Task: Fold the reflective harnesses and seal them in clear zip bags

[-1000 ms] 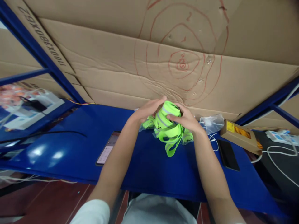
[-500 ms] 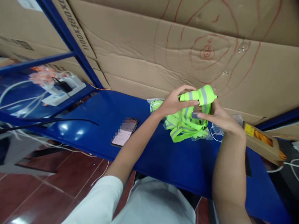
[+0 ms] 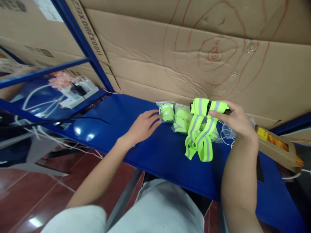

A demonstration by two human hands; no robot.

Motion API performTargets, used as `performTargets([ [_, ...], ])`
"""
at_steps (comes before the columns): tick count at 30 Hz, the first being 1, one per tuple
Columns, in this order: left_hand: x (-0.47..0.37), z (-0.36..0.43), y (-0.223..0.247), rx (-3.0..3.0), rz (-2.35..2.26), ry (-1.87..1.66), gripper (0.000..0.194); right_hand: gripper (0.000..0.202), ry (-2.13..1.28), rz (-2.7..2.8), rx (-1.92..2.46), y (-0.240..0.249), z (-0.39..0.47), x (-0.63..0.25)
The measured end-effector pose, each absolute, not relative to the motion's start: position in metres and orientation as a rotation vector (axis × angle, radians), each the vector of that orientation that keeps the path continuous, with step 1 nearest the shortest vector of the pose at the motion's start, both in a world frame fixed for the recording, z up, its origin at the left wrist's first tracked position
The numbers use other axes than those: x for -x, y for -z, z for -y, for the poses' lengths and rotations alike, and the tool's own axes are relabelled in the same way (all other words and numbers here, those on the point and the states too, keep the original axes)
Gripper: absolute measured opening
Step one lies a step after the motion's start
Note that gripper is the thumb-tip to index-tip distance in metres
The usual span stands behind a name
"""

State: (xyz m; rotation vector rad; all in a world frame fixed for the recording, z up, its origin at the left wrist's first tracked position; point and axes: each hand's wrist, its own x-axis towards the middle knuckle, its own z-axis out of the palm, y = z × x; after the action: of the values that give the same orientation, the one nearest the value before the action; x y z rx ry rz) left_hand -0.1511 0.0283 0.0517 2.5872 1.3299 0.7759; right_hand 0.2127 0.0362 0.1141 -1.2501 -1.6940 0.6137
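My right hand [image 3: 234,118] grips a neon yellow-green strap [image 3: 200,106] with a grey reflective stripe and black buckle parts; its loops hang down over the blue table [image 3: 136,111]. My left hand [image 3: 144,126] holds nothing, its fingers apart, just left of a clear bag of rolled neon strap [image 3: 167,112]. Beside that bag lies a second bagged strap [image 3: 182,119], and more bagged neon material sits partly hidden behind the hanging loops.
Cardboard [image 3: 145,42] with red rings stands behind the table. At the right are a brown box [image 3: 279,149] and white cable. A power strip [image 3: 80,94] and cables lie at the left. Another person's arm [image 3: 12,89] shows at the far left.
My left hand has let go of the strap and moved left and down, with its forearm over where the phone was visible. The strap now hangs lower from my right hand.
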Motion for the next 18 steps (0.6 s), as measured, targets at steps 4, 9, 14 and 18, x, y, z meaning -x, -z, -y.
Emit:
performTargets([
  [4, 0.235, -0.001, 0.005, -2.598, -1.718, -0.650, 0.056, 0.041, -0.605, 1.752, 1.224, -0.116, -0.035, -0.210],
  [9, 0.253, 0.011, 0.034, -2.502, -1.887, -0.525, 0.049, 0.043, -0.613, 1.791, 1.220, -0.113, -0.039, -0.204],
  [14, 0.208, 0.000, -0.011, -2.489, -1.608, -0.900, 0.055, 0.042, -0.637, 1.783, 1.199, -0.109, -0.042, -0.204],
  [18, 0.138, -0.019, -0.042, -2.521, -1.207, -1.187, 0.051, 0.043, -0.687, 1.760, 1.204, -0.107, -0.043, -0.204],
])
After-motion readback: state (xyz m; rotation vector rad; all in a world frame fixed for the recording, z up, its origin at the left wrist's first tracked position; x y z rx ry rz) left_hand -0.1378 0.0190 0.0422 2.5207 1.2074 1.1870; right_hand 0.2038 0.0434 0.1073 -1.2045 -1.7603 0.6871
